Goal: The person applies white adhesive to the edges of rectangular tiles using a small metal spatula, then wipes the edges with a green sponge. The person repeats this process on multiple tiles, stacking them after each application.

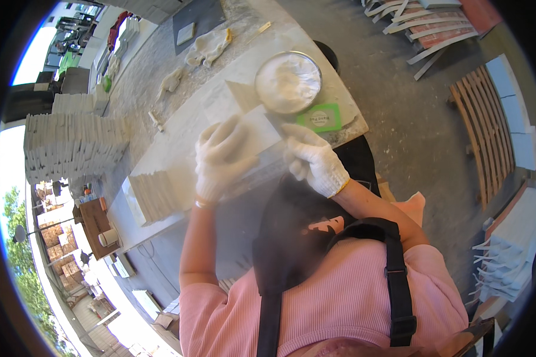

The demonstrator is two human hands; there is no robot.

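Observation:
My left hand (221, 156), in a white knit glove and blurred by motion, is at the left side of a pale rectangular tile (264, 130), its fingers and thumb around that side. My right hand (315, 159), in a similar glove with a yellow cuff edge, is curled at the tile's right edge. Its fingertips are near the tile's corner; what they pinch, if anything, is hidden. Just beyond the tile stands a round metal bowl (289, 82) of white powder. A green card (321, 118) lies beside the bowl, close to my right hand.
A row of thin tiles (155, 196) stands at the left on the dusty worktable (211, 98). Farther off are crumpled gloves (208, 47) and a dark board (198, 22). Tall tile stacks (71, 146) rise at far left. A wooden pallet (483, 131) is on the right.

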